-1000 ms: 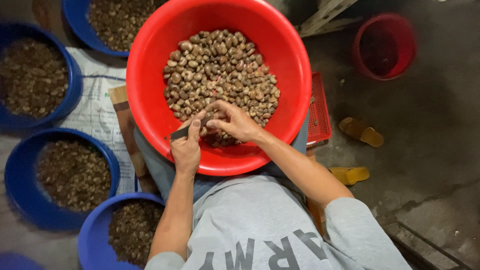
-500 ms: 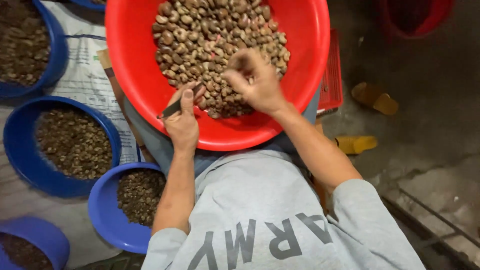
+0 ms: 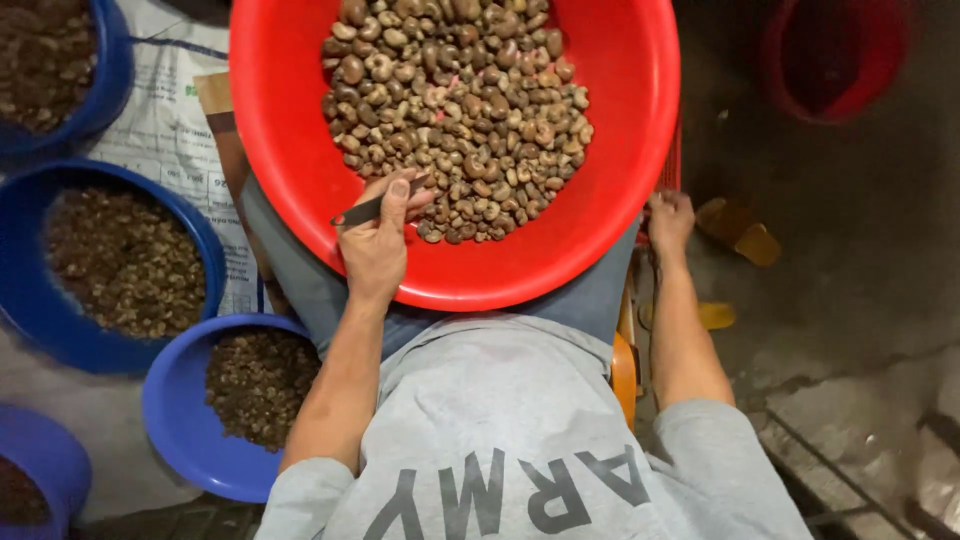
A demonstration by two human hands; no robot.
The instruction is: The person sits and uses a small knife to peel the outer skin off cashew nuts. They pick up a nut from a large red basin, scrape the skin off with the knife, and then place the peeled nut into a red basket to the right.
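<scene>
Comparing with half a second ago, we see our right hand [image 3: 668, 218] has left the heap of nuts [image 3: 455, 115] and dropped outside the red basin [image 3: 620, 180], now at the basin's lower right rim. Its fingers curl down over something at the edge; whether they clasp it we cannot tell. Our left hand [image 3: 378, 245] has stayed at the near inner wall of the basin, closed around a small dark blade [image 3: 375, 208].

Blade sits pinched between thumb and forefinger, thumb laid along its top. It lies across the top of the hand, touching the edge of the nut heap. Long axis runs roughly left to right, tilted slightly; one end sticks out to the left past the knuckles, the other points right and a little up into the nuts.

Basin rests on our lap. Blue tubs [image 3: 60, 330] of darker pieces sit to our left
</scene>
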